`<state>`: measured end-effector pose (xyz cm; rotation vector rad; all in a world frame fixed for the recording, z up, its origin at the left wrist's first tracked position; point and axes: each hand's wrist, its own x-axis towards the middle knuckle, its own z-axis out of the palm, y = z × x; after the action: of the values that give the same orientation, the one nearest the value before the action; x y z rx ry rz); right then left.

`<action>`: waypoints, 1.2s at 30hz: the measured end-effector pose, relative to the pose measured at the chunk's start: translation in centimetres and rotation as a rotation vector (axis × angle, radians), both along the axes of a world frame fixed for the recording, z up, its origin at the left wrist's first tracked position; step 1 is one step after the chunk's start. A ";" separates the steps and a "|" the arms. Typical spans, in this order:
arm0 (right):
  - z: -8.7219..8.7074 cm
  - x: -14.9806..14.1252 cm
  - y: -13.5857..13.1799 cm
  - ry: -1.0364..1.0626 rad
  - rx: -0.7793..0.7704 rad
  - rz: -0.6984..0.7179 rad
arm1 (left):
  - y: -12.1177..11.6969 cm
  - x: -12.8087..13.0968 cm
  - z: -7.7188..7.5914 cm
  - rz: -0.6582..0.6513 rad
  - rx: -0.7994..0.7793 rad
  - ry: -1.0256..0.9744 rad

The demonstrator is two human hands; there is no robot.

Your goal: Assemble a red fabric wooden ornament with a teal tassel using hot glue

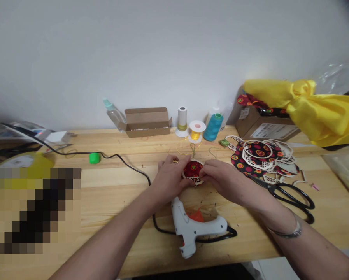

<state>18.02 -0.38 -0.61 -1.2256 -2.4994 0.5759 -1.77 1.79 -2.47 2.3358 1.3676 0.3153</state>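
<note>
At the tabletop (113, 206), both hands (170, 174) (221, 178) flank the ornament (193, 167).

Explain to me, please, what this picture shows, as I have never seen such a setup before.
There is no machine here: a camera worn on a person's head looks forward and down at their own bare hands. The left hand and right hand hold a small rounded piece of dark red patterned fabric with a pale lattice edge. Nearer the person, a white glue gun lies on the wooden table. Black-handled scissors lie to the right, beside a pile of patterned fabric and pale frames. A teal thread cone stands near the wall.
</note>
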 end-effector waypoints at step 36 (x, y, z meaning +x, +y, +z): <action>-1.3 -1.2 0.2 0.119 0.082 0.108 | -0.2 0.2 1.0 0.113 0.054 -0.130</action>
<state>16.87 -0.22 -1.93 -1.0019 -2.4741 0.5499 -1.53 1.56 -1.45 2.2413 1.4467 0.5351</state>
